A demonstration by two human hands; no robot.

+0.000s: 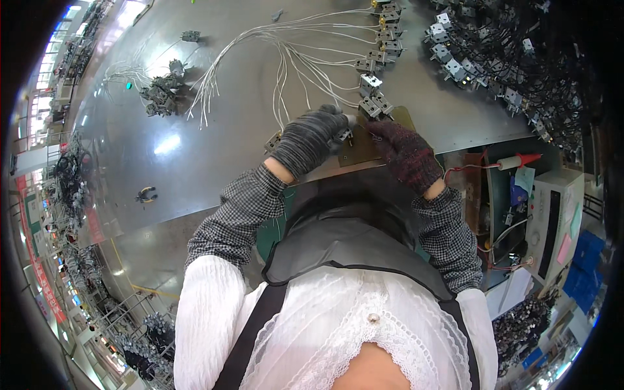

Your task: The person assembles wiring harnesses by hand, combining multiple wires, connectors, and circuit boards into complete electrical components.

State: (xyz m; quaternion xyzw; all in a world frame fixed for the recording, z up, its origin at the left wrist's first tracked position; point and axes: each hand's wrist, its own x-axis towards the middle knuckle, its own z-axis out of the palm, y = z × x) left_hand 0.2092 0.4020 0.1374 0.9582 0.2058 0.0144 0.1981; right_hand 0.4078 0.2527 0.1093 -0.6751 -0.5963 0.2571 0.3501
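Observation:
My left hand (311, 138), in a grey striped glove, is curled closed around a small metal block (344, 135) whose end shows at the fingertips. My right hand (404, 155), in a dark red and black glove, has its fingers pressed together; whatever they hold is hidden. Its fingertips are beside a pair of silver metal blocks (375, 106). Below both hands lies a brownish-green flat pad (359, 155) at the table's near edge. More blocks (377, 58) line up beyond, with white wires (279, 32) running left from them. Another block (273, 141) sits by my left wrist.
The metal table (195, 153) carries a cluster of wired blocks (162, 91) and small pliers (147, 194) on the left. A big heap of black-wired blocks (481, 71) covers the right side. A red-tipped probe (519, 161) and a beige instrument box (552, 224) stand at right.

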